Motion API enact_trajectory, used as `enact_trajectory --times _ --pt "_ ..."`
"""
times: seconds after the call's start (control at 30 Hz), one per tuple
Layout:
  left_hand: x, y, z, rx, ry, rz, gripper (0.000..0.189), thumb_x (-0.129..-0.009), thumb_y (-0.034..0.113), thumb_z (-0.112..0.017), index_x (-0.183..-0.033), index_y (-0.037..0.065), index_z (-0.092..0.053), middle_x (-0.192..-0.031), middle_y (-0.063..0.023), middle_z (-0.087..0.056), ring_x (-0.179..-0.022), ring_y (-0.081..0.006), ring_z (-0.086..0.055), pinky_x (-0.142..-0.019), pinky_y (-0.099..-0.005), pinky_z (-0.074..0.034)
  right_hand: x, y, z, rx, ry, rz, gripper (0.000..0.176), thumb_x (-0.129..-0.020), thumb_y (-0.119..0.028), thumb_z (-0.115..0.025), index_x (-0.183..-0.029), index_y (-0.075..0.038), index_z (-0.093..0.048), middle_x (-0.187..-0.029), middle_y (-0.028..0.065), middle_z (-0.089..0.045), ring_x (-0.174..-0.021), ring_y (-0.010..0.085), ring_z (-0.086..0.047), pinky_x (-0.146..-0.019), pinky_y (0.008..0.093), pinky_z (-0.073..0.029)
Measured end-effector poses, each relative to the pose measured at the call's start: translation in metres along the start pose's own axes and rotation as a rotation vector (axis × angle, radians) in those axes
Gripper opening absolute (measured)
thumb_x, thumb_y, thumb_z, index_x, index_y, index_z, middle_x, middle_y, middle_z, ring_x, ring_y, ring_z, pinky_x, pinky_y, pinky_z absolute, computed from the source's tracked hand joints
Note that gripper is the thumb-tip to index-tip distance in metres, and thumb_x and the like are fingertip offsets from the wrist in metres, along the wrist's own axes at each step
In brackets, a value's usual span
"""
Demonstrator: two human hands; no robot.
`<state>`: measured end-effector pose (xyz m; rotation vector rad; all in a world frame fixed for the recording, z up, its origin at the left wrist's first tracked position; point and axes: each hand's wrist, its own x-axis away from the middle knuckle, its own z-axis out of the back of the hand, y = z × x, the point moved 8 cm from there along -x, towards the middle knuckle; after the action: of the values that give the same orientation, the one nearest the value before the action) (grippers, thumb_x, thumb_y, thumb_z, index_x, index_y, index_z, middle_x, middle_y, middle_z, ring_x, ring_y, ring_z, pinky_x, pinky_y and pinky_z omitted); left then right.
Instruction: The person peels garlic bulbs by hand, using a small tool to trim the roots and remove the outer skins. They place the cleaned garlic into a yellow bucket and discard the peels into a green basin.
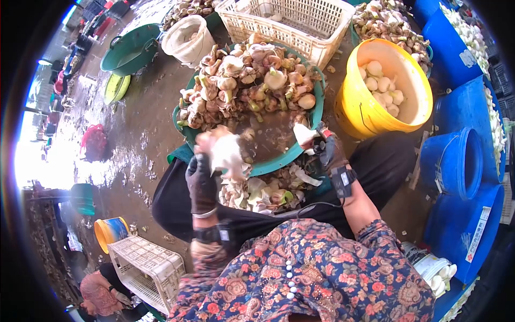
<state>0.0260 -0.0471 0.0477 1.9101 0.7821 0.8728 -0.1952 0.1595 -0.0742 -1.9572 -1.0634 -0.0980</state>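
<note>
blurred white-pink round bulb (225, 154), outline smeared, left hand (203, 180) fingers curled against it, right hand (331, 150) fingers pinching white piece (304, 135)

Out past the left hand (203, 185), the brown floor (145, 129) is wet and littered with scraps, shining where white glare (37, 155) pours in from the far side. A green basin (131, 49) and a red bundle (94, 142) sit out there. Behind that hand rests a pale slatted crate (145, 249); beyond the right hand (328, 150), big blue bins (461, 225) line up like a low wall.
</note>
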Motion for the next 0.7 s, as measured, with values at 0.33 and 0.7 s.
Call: enact_trajectory --times 0.33,0.7 --pt "0.007 -0.031 -0.120 -1.108 -0.470 -0.581 0.028 -0.070 0.020 -0.073 -0.094 0.008 -0.065 -0.088 -0.0121 -0.062 -0.081 -0.0296 -0.059 -0.071 -0.0346 -0.047 0.011 -0.035 -0.047 0.602 0.136 0.446 0.014 -0.070 -0.008 -0.071 -0.079 -0.001 -0.063 -0.071 0.0004 -0.061 -0.063 0.0063 -0.054 -0.054 0.0230 -0.045" --pt "0.047 -0.097 -0.103 -1.494 -0.912 -0.583 0.017 -0.075 0.023 -0.063 -0.086 0.010 -0.061 -0.076 -0.0114 -0.058 -0.070 -0.0320 -0.058 -0.059 -0.0404 -0.046 -0.019 0.002 -0.004 0.362 0.300 0.213 0.020 -0.072 -0.018 -0.072 -0.069 -0.001 -0.061 -0.063 -0.0015 -0.057 -0.052 0.0086 -0.048 -0.048 0.0270 -0.040"
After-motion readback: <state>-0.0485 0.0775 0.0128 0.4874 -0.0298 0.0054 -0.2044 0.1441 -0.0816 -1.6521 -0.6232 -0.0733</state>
